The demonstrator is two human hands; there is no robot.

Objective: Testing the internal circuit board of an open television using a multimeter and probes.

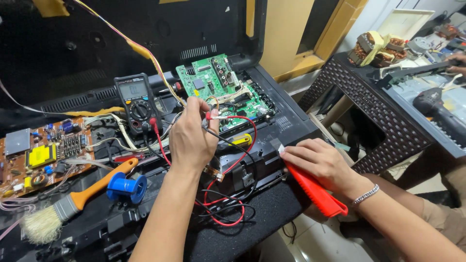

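Left hand [191, 138] is pinching the 2 multimeter probes [212, 116], tips touching the green circuit board [221, 90] on the open TV back. Right hand [318, 162] is gripping a red-handled tool [315, 191], tip against the black chassis [286, 131]. Probing step; multimeter [137, 102] reading is needing steady tips.

Views: just one, the head camera, no second view to share with.
Position: above the bench's near edge, close in.
Facing: down and forward, across the black television back [291, 121] toward its far edge.
Right edge: a brown woven table [369, 102] slips in.
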